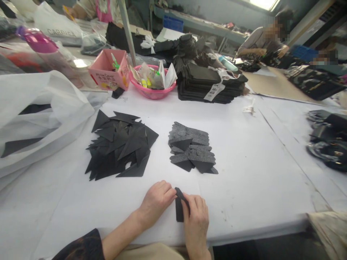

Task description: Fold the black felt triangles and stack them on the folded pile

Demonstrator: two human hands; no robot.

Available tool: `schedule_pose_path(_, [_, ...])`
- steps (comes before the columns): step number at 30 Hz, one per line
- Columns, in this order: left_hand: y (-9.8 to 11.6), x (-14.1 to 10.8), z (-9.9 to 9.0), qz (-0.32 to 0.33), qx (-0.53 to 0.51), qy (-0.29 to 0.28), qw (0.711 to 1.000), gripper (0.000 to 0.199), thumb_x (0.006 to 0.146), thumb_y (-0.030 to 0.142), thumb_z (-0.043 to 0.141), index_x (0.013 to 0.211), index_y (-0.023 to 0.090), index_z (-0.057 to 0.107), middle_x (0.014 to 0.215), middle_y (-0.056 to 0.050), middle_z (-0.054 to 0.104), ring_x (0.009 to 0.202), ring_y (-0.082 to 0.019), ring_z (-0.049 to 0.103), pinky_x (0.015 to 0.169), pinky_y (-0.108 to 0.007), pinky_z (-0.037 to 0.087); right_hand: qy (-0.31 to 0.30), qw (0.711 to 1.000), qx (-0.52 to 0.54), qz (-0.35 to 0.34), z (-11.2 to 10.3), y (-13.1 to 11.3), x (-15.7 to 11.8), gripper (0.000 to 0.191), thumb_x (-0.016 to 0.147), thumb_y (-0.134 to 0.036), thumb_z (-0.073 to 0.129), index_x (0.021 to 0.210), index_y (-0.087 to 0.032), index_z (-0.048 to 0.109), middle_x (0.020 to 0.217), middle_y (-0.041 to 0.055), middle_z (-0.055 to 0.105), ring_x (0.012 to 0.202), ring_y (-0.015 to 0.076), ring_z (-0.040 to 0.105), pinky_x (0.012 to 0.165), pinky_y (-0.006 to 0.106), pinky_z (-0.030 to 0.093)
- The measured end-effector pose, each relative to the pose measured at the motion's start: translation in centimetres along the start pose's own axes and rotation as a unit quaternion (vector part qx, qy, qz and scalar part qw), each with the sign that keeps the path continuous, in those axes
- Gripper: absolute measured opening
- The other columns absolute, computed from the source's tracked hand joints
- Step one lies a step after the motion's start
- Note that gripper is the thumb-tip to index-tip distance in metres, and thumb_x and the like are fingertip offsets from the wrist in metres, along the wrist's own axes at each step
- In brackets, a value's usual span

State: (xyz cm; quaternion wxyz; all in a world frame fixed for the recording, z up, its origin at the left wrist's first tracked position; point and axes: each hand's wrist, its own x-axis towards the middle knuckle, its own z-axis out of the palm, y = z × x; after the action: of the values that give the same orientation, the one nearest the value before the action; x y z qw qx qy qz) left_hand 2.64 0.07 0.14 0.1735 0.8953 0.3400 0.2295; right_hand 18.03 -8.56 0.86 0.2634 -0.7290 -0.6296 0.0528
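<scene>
Near the table's front edge, a small black piece of sheet material (pixel 179 211) is folded over at its top. My right hand (pixel 197 215) grips its right side, thumb in front and fingers behind. At the upper left corner, my left hand (pixel 159 196) is closed on the same piece with fingertips pinched. Beyond my left hand lies a loose heap of black pointed pieces (pixel 119 144). Farther right, just past both hands, grey speckled strips (pixel 192 155) lie overlapped in rows, with a few black triangular ends showing among them.
A white plastic bag (pixel 40 122) covers the table's left side. Along the back stand a pink box (pixel 108 70), a pink basket (pixel 153 92) of small items and a tagged stack of black pieces (pixel 211 83). Black items (pixel 329 141) lie at right. A person (pixel 265 43) sits beyond.
</scene>
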Motion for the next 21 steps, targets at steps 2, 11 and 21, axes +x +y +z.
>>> schedule_pose_path(2, [-0.04,-0.20,0.07,0.023,0.018,-0.001,1.000,0.015,0.101,0.017,0.048,0.106,0.016,0.062,0.080,-0.003,0.054,0.075,-0.019,0.050,0.065,-0.032,0.041,0.014,1.000,-0.007,-0.021,0.00,0.06,-0.10,0.017,0.101,-0.028,0.048,0.109,-0.023,0.062,0.089,0.0028,0.058,0.082,0.0182,0.051,0.075,0.031,0.039])
schedule_pose_path(11, [-0.06,-0.55,0.23,0.056,0.034,0.010,0.998,0.019,0.099,0.012,0.049,0.116,0.014,0.059,0.081,-0.004,0.056,0.075,-0.019,0.052,0.066,-0.032,0.043,0.037,0.996,-0.047,-0.071,0.04,0.19,-0.57,0.020,0.100,-0.021,0.051,0.112,-0.025,0.067,0.088,0.0028,0.057,0.081,0.0151,0.052,0.077,0.030,0.039])
schedule_pose_path(21, [0.24,-0.35,0.08,0.057,0.038,0.015,0.998,0.016,0.100,0.012,0.045,0.101,0.013,0.061,0.079,-0.004,0.054,0.074,-0.019,0.051,0.062,-0.030,0.043,0.023,0.994,-0.060,-0.091,0.17,0.67,-0.96,0.027,0.102,-0.022,0.046,0.120,-0.027,0.065,0.093,0.0041,0.061,0.086,0.0162,0.054,0.081,0.033,0.039])
